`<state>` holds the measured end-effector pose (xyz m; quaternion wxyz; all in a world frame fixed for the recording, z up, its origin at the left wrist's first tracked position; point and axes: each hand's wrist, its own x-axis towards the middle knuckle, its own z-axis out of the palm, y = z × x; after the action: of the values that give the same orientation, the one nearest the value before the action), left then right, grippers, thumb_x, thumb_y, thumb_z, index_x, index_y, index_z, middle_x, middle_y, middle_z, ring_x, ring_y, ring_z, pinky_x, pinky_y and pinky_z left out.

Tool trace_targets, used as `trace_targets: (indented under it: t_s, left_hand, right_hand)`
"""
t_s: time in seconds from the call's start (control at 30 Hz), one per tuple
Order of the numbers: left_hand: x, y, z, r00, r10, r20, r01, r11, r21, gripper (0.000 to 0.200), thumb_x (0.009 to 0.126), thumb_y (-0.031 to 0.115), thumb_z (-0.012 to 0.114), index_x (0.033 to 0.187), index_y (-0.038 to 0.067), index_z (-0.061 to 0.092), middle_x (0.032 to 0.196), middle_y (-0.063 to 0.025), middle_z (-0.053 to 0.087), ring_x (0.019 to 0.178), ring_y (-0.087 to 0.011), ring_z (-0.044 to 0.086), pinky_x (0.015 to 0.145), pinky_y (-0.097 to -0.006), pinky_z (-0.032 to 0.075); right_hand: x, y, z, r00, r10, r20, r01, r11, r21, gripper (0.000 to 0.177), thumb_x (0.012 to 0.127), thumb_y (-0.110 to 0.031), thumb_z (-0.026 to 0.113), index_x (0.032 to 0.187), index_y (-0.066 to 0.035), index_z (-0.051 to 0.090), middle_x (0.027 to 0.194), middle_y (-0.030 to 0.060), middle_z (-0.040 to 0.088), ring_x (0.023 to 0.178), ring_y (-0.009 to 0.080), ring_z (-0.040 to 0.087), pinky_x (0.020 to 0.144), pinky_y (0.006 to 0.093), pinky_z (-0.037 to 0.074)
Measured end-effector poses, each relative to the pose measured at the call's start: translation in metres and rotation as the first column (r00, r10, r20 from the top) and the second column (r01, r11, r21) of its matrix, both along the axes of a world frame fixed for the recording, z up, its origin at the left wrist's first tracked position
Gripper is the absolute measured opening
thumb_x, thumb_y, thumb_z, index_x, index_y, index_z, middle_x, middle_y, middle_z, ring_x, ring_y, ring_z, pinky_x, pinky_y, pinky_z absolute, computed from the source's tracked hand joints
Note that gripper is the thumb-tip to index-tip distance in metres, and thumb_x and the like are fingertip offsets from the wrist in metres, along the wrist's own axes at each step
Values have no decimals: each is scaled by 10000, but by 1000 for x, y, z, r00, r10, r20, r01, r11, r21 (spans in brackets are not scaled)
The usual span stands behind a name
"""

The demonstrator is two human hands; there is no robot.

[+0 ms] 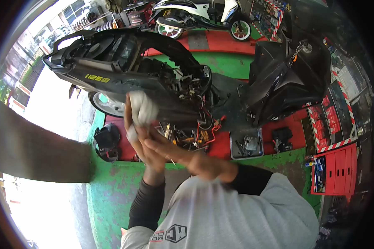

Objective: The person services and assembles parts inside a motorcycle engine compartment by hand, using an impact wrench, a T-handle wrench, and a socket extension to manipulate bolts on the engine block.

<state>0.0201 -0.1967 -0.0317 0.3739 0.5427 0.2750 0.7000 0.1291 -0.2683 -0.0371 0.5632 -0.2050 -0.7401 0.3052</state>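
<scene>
A crumpled whitish cloth (144, 108) is at my left hand (147, 151), whose fingers point up along the cloth's left side and hold it. Another pale patch of cloth shows lower on these fingers. My right hand (187, 158) reaches across from the right and meets the left hand just under the cloth; motion blurs its fingers, so its grip is unclear. Both hands are in front of a dark scooter (124, 89) with its middle body covers off, exposing the engine and wiring.
Tools and cables (191, 139) lie on the red platform (220, 145) below the scooter. Beside them are a grey tray (247, 157) with parts and a black part (281, 139). A pillar (41, 145) rises at left, a red tool cabinet (340, 172) at right. Behind is a white scooter (195, 10).
</scene>
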Motion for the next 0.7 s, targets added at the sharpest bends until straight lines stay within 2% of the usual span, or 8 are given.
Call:
trace_targets:
  t_s: [0.07,0.17,0.27,0.3,0.43,0.53,0.67,0.7]
  left_hand:
    - [-7,15,9,999,20,-48,-17,998,62,531,1017,317,478,1397,-51,436,1448,-199,459,1373,-294,413,1131,-399,327]
    - [-3,1,5,950,-31,-310,107,967,231,433,1002,231,489,1337,-43,481,1423,-177,482,1353,-308,444,1111,-422,363]
    - [39,-46,9,545,11,-838,445,844,301,471,791,374,676,1208,155,684,1364,-192,500,1305,-418,463,1113,-573,313]
    - [45,-39,1,613,41,-789,410,838,362,451,785,387,666,1184,179,698,1370,-176,516,1305,-421,462,1125,-592,271]
    - [44,-7,-21,729,-34,-684,431,799,419,465,852,508,563,1115,162,731,1261,-209,590,1263,-419,498,1111,-588,277]
    - [37,-17,-24,756,72,-651,371,772,517,419,868,460,564,1097,152,732,1199,-190,621,1207,-398,544,1094,-591,295]
    - [27,-23,-33,741,-18,-671,382,834,399,393,899,412,553,1090,114,723,1085,-160,639,1100,-352,600,1061,-578,352]
    - [26,-18,-41,789,-113,-604,358,884,302,443,917,465,551,1096,94,712,1081,-159,639,1059,-346,609,1049,-574,371]
  right_hand:
    - [24,2,5,328,238,-914,-872,449,-196,948,906,-797,222,1583,-136,152,1641,163,122,1505,368,135,1214,518,91]
    - [47,13,5,268,-73,-961,-762,593,-258,953,894,-815,191,1571,-145,192,1626,131,201,1481,334,229,1212,500,172]
    - [33,16,-22,200,117,-973,-806,584,-95,903,926,-776,188,1556,-131,222,1602,137,254,1466,328,265,1207,478,213]
    - [29,14,-27,171,177,-969,-823,567,-42,886,936,-763,187,1551,-127,232,1594,139,271,1461,326,277,1205,471,227]
    - [32,4,-23,509,-108,-854,-577,693,-432,768,1002,-660,217,1502,-82,287,1507,121,381,1392,239,389,1163,348,323]
    - [34,-10,-33,508,-178,-843,-596,634,-493,729,1023,-620,219,1474,-55,316,1468,99,419,1368,193,412,1126,317,372]
    - [53,-22,-70,469,172,-866,-767,566,-303,571,1070,-483,275,1402,-42,421,1403,91,475,1308,196,468,1084,334,416]
    - [60,-28,-67,721,30,-692,-593,544,-594,478,1062,-408,383,1382,-60,454,1378,90,491,1283,190,483,1071,348,418]
